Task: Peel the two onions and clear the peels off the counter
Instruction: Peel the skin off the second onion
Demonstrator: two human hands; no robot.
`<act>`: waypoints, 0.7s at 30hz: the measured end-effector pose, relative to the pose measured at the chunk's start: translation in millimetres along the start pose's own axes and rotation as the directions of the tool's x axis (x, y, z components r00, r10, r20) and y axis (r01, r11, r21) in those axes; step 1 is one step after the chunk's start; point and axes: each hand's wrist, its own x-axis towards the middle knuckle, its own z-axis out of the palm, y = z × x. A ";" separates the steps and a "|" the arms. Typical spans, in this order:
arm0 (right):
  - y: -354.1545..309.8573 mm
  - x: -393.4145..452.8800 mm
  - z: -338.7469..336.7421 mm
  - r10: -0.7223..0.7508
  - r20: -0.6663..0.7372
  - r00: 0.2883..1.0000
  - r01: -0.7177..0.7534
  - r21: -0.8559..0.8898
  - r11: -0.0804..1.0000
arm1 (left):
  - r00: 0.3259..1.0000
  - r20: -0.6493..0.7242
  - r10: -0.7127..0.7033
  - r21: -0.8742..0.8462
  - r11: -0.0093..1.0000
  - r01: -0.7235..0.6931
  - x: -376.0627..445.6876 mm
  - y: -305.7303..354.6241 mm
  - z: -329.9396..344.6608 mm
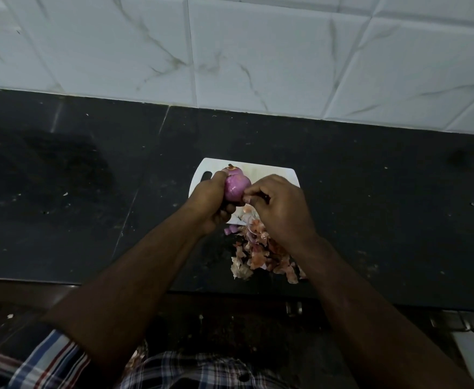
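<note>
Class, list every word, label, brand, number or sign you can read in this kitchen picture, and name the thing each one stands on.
None: no readable text appears anywhere in this view.
Wall tiles: only grey veining, no print.
Cutting board: plain white, no brand visible.
Onion, held in the left hand and picked at by the right hand: no sticker.
Counter and peels: no markings.
Checked shirt: pattern only.

Onion (237, 186) showing glossy pink-purple; peels (261, 254) lying pale orange-brown and papery; cutting board (269, 171) looking white; counter (89, 192) showing speckled black; wall tiles (258, 51) showing white grey-veined marble; shirt (42, 360) showing blue-red-white plaid.
</note>
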 end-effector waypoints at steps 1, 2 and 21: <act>2.4 -1.7 -3.3 0.043 0.075 0.996 -0.042 -0.014 0.999 | 1.000 -0.003 -0.016 -0.008 1.000 0.016 -0.5 -0.2 -1.7; 5.2 -3.1 -6.5 0.088 0.146 0.985 -0.083 -0.037 0.996 | 0.999 -0.007 -0.035 -0.020 0.999 0.035 -0.9 0.0 -3.4; -8.4 -12.7 18.6 0.111 -0.051 0.993 -0.111 0.000 0.994 | 0.986 -0.011 -0.168 -0.247 0.956 0.160 -13.6 -2.4 11.7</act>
